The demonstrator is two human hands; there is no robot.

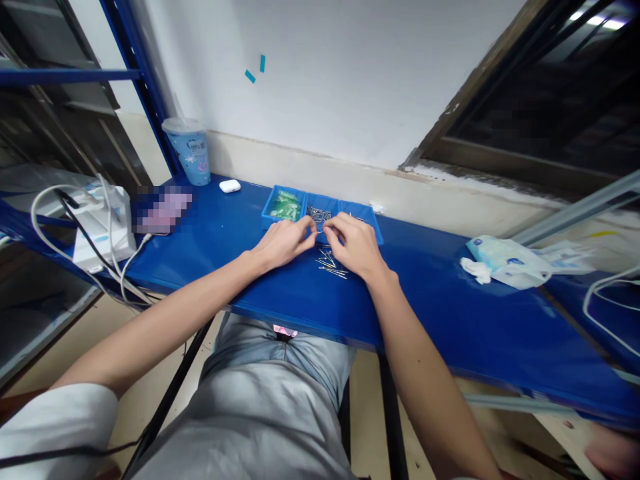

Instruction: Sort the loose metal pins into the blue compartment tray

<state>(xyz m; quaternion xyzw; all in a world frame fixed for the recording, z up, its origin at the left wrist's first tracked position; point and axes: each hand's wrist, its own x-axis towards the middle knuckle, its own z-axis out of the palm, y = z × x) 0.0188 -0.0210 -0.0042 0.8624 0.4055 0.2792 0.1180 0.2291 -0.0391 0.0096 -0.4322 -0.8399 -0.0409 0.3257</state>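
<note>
My left hand [289, 241] and my right hand [356, 244] meet over the blue table, thumbs and fingers pinched together. A thin, light metal piece [321, 232] spans the small gap between the fingertips; its exact kind is too small to make out. Just below the hands lies a loose pile of thin metal pins [333, 265]. Behind them stand three blue bins [271, 202] in a row. The left one holds small green pieces [286, 205], the middle one small metal parts [319, 214]. My right hand hides much of the right bin.
On the left are a lidded cup [193, 150], a white earbud case [230, 186], a blurred phone [165, 208] and a white power strip [107, 227] with cables. A tissue pack [510, 260] lies at right. A wall [320, 87] closes off the back.
</note>
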